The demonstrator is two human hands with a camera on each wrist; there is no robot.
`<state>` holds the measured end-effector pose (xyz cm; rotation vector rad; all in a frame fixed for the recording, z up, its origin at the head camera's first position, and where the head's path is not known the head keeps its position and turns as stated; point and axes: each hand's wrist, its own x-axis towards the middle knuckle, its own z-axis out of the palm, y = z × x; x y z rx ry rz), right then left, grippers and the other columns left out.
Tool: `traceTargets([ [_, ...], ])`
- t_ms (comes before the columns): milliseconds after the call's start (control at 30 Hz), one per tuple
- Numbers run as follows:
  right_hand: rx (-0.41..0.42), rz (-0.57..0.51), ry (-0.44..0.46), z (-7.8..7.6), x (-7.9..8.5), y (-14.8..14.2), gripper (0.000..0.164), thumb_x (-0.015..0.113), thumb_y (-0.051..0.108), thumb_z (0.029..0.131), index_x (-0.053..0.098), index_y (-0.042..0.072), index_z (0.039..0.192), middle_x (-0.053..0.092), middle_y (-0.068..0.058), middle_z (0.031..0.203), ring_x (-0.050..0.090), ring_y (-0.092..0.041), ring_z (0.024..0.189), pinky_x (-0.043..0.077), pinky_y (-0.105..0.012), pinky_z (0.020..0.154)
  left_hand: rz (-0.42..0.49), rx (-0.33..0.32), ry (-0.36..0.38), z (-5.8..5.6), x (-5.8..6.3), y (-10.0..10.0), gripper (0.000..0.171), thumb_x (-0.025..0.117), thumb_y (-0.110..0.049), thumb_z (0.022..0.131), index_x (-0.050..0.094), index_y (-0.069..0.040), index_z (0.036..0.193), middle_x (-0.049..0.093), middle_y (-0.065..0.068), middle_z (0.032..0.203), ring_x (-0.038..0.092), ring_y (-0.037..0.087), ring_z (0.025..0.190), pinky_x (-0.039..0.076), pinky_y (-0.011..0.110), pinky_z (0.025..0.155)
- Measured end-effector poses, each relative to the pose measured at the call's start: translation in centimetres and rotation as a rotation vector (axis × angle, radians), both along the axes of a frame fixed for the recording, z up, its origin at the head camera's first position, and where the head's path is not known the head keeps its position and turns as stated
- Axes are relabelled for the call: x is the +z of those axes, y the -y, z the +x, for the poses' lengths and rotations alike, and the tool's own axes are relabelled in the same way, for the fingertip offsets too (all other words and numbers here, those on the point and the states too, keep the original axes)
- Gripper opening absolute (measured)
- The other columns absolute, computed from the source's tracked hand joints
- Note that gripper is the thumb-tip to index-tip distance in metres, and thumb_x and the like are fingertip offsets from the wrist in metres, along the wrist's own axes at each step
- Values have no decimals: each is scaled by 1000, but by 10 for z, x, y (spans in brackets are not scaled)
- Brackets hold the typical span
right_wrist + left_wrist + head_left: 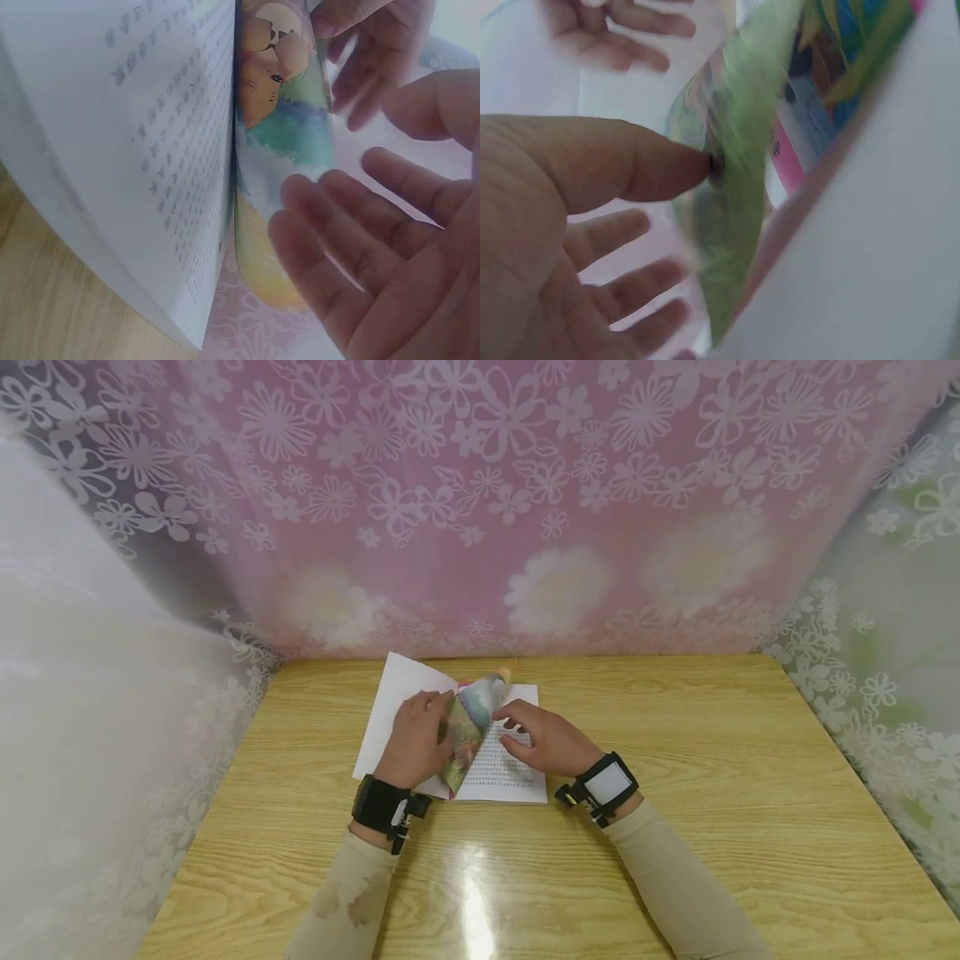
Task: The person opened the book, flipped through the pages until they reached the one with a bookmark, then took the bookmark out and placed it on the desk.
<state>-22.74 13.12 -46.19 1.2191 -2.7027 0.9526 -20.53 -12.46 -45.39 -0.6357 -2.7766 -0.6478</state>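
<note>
Our left hand [415, 739], fingers loose, thumb against picture page [468, 722], likely props it up; right hand [553, 739] relaxed alongside.

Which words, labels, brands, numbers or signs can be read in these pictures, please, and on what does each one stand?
None can be read.
White, rectangular paper page: rows of dark print, too small and blurred to read.
Narrow pink strip, left wrist view: small dark marks, too blurred to tell whether they are letters.
</note>
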Motion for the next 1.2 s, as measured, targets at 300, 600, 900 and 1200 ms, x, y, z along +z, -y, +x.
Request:
traceTargets([
  [300,6,62,42,1,-6,-1,33,53,29,99,57,11,127,60,-2,118,57,-12,104,48,-28,81,-67,-157,-22,-4,-2,5,53,62,3,84,60,-16,134,33,25,146,24,41,137,18,53,110],
  [600,-44,127,11,-1,-7,-2,32,54,27,98,59,11,125,59,1,119,56,-12,111,45,-31,92,-31,-59,-11,-3,-5,4,20,72,-23,85,73,-9,99,39,27,142,24,43,137,16,50,111],
  [900,-99,199,-65,-1,-7,-1,30,56,26,96,61,13,122,58,5,118,57,-9,104,47,-29,86,-143,-204,73,0,-12,6,38,58,5,89,64,-10,124,40,25,143,29,44,135,20,52,110],
  [1200,-273,301,13,1,-11,-3,62,63,34,90,45,3,140,43,-16,139,45,-28,125,38,-40,101,-102,-91,205,6,-13,6,34,61,-12,91,62,-11,125,39,21,144,30,40,135,16,62,106],
])
